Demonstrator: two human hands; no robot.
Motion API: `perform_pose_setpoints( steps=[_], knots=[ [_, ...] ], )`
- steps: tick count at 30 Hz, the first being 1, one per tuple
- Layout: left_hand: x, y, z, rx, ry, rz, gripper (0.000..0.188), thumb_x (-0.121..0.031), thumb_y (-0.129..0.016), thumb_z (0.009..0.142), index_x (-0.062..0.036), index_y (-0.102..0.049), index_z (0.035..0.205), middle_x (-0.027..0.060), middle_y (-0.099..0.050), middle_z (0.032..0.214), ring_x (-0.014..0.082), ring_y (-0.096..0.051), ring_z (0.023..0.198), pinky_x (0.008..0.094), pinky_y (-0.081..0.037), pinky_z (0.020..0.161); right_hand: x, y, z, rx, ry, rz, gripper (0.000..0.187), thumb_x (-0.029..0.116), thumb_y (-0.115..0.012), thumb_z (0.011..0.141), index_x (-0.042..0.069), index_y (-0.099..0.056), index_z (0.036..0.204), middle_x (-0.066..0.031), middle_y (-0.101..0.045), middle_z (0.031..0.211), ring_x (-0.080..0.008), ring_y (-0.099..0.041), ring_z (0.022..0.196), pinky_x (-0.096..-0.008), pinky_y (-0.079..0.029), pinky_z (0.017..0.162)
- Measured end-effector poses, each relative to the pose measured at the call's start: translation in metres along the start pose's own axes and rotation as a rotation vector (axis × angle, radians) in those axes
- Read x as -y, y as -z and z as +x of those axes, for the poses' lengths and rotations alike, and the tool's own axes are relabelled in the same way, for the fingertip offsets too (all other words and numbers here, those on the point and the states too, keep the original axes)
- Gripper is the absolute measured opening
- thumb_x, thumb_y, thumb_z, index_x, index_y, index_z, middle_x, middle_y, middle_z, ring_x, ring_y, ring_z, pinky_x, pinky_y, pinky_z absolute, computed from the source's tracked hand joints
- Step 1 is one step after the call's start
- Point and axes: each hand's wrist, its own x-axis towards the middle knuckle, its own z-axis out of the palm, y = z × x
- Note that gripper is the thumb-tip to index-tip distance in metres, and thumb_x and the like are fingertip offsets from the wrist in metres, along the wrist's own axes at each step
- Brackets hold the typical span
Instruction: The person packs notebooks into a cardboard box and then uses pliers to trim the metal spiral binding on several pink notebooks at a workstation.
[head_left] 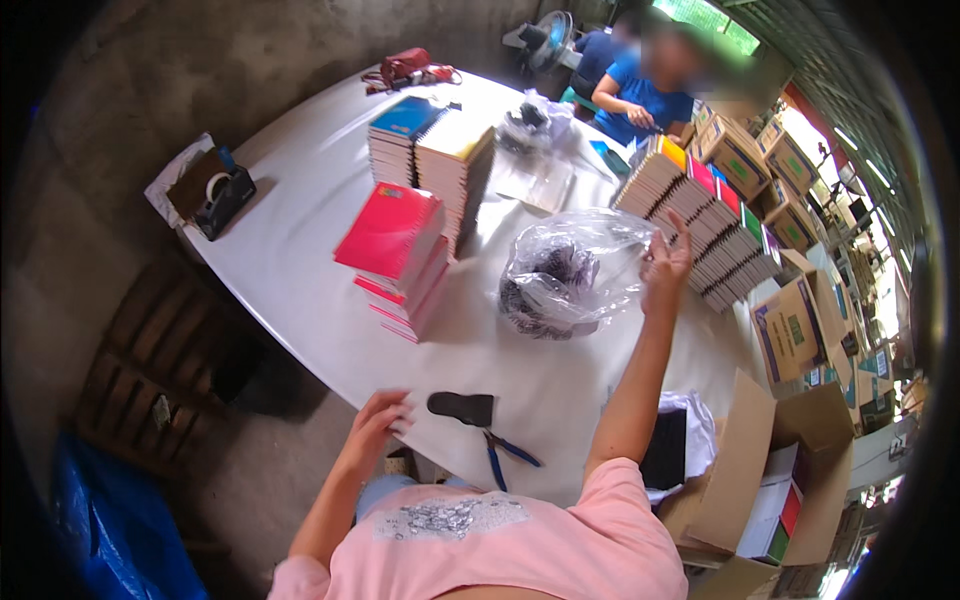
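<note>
My right hand (667, 265) reaches out over the table with its thumb and lower fingers closed on the edge of a clear plastic bag (620, 238), one or two fingers pointing up. Inside the bag lies a bundle of dark, coil-like pieces (550, 285). My left hand (380, 420), slightly blurred, is held at the near table edge with fingers loosely apart and nothing in them. Close to it lie a flat black piece (462, 407) with one rounded end and blue-handled pliers (497, 455). A stack of red-covered notebooks (392, 235) stands left of the bag.
Spiral notebooks with blue (405, 118) and yellow (455, 140) covers are stacked behind. More notebook stacks (690, 220) line the right. A tape dispenser (225, 195) sits at the left edge. An open carton (735, 470) stands beside my right arm. A co-worker (640, 100) sits opposite.
</note>
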Motion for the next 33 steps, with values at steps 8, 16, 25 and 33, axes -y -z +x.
perform_pose_setpoints(
  steps=[8, 16, 25, 33],
  knots=[
    [-0.039, -0.165, 0.168, -0.095, -0.53, 0.777, 0.06, -0.039, -0.064, 0.081, -0.0223, -0.043, 0.135, 0.0137, -0.027, 0.144, 0.0334, -0.031, 0.13, 0.038, -0.037, 0.099, 0.009, 0.06, -0.045, 0.2, -0.144, -0.298, 0.046, 0.012, -0.06, 0.087, 0.011, -0.046, 0.131, 0.0062, -0.047, 0.058, -0.0003, -0.034, 0.044, -0.0173, -0.023, 0.038],
    [-0.076, -0.177, 0.185, 0.582, -0.072, 0.44, 0.055, -0.001, -0.04, 0.074, -0.0072, -0.054, 0.127, 0.009, -0.059, 0.107, 0.0104, -0.052, 0.062, 0.0252, -0.046, 0.055, 0.019, 0.08, -0.041, -0.039, -0.09, 0.057, 0.019, 0.006, -0.055, 0.09, 0.01, -0.064, 0.106, 0.0051, -0.046, 0.06, -0.0005, -0.034, 0.047, -0.016, -0.022, 0.038],
    [-0.251, -0.174, 0.032, 0.721, -0.46, -0.182, 0.054, 0.002, -0.043, 0.079, 0.004, -0.04, 0.134, 0.0131, -0.056, 0.107, 0.0159, -0.057, 0.06, 0.0296, -0.047, 0.051, 0.15, 0.032, 0.039, -0.095, 0.392, -0.167, 0.025, 0.011, -0.05, 0.092, 0.007, -0.059, 0.115, -0.006, -0.059, 0.097, -0.0113, -0.056, 0.074, -0.0246, -0.044, 0.057],
    [-0.396, -0.059, -0.001, 0.399, -1.227, 0.39, 0.014, -0.002, -0.051, 0.079, -0.0004, -0.054, 0.093, 0.0082, -0.054, 0.078, 0.0143, -0.052, 0.058, 0.0271, -0.042, 0.052, 0.222, -0.202, 0.09, 0.405, 0.361, 0.227, 0.028, 0.009, -0.048, 0.091, 0.005, -0.057, 0.117, -0.008, -0.059, 0.105, -0.0139, -0.057, 0.086, -0.0283, -0.048, 0.071]
  ],
)
